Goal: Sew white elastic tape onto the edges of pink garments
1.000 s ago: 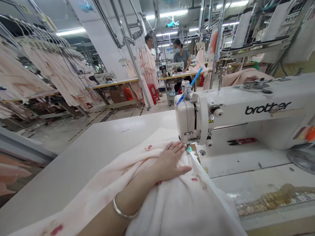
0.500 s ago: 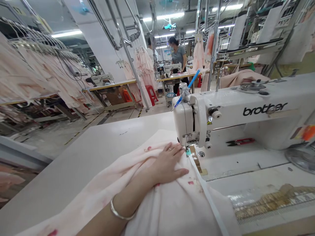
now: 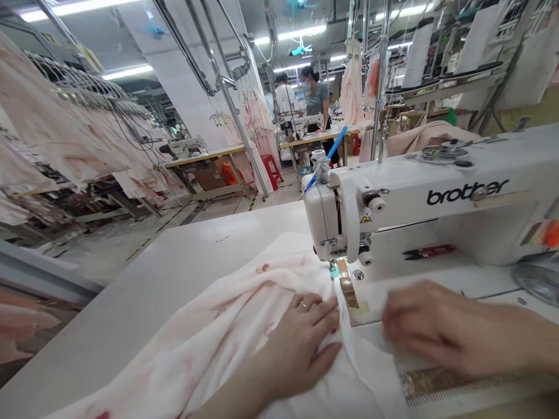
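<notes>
Work at the sewing table, seen from the head camera. The left hand (image 3: 301, 343) lies flat and slightly spread, with a ring on one finger, pressing down on a gathered, pale pink fabric with red marks (image 3: 236, 331) without pinching it. The fabric bunches under and ahead of this hand, and its folded edge runs up to the needle area, just in front of the fingertips. The fabric's far end spreads over the smooth white table top (image 3: 152, 291) to the left of the hand, where a broad stretch of bare surface reaches the table's edge.

The right hand (image 3: 445, 329) is motion-blurred, its fingers loosely curled; whether it holds anything cannot be made out. It sits to the right of the fabric, over the machine bed, near a pale layer of cloth, and its lower edge partly covers a gold-toned, comb-like strip (image 3: 454, 384), which is too blurred and cut off to identify.

Between the hands stands the head of a white Brother industrial sewing machine (image 3: 325, 224); its body hides part of the needle, and the presser foot (image 3: 334, 269) is barely visible. Beyond the right hand, red-handled thread snips (image 3: 428, 252) lie on the machine bed. Well ahead of both hands, a blue rod (image 3: 325, 157) slants up from the machine's top. Farther off, a co-worker (image 3: 314, 93) stands at another sewing table.
</notes>
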Available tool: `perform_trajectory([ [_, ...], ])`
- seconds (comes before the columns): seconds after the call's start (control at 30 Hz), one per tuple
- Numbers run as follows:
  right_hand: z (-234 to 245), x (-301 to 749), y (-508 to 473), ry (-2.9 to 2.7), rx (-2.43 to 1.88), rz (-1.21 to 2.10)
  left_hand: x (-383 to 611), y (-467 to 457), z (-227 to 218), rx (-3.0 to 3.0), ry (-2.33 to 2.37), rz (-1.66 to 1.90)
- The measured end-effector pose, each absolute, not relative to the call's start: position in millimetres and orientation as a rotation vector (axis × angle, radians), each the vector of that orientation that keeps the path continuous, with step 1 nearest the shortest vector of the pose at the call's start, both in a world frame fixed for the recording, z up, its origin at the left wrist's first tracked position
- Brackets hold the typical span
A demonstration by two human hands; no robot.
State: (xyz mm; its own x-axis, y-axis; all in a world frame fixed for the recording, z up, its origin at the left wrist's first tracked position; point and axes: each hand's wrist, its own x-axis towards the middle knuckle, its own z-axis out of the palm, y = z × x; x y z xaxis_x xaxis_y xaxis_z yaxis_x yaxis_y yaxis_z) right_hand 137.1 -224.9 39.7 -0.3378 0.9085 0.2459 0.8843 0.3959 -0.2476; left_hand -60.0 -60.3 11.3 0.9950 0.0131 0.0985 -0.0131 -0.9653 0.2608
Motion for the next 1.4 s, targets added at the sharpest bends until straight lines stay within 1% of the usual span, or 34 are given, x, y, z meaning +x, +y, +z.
perform_trajectory([
  [0.07, 28, 147, -192, -2.404, -1.446, -0.048, -63, -54, 13, 2.865, -0.021, 0.139],
  [0.13, 12, 151, -167, -2.472, -1.346, -0.119, -63, -52, 13, 2.861, -0.035, 0.142],
  [0.3, -10, 151, -154, -2.489, -1.286, -0.108, -58, -50, 13, 2.888, -0.052, 0.194],
  [0.43, -11, 152, -163, -2.41, -1.359, -0.064, -52, -42, 1, 2.929, -0.188, 0.378],
  [0.57, -11, 153, -165, -2.427, -1.373, -0.044, -49, -36, -22, 2.946, -0.259, 0.704],
  [0.63, -10, 151, -165, -2.439, -1.356, 0.011, -50, -35, -31, 2.949, -0.22, 0.875],
  [0.73, -5, 146, -166, -2.426, -1.361, 0.118, -51, -34, -36, 2.953, -0.03, 0.969],
  [0.8, -2, 143, -166, -2.442, -1.375, 0.181, -52, -33, -32, 2.985, 0.03, 0.932],
  [0.97, 2, 143, -165, -2.463, -1.379, 0.204, -53, -29, -10, 3.136, -0.046, 0.656],
  [1.07, 1, 144, -165, -2.462, -1.365, 0.197, -53, -28, -4, 3.125, -0.044, 0.597],
  [1.27, -3, 141, -167, -2.389, -1.443, 0.123, -49, -24, 4, 3.016, 0.057, 0.319],
  [1.4, -5, 140, -167, -2.363, -1.448, 0.125, -45, -8, 8, 2.969, 0.015, 0.218],
])
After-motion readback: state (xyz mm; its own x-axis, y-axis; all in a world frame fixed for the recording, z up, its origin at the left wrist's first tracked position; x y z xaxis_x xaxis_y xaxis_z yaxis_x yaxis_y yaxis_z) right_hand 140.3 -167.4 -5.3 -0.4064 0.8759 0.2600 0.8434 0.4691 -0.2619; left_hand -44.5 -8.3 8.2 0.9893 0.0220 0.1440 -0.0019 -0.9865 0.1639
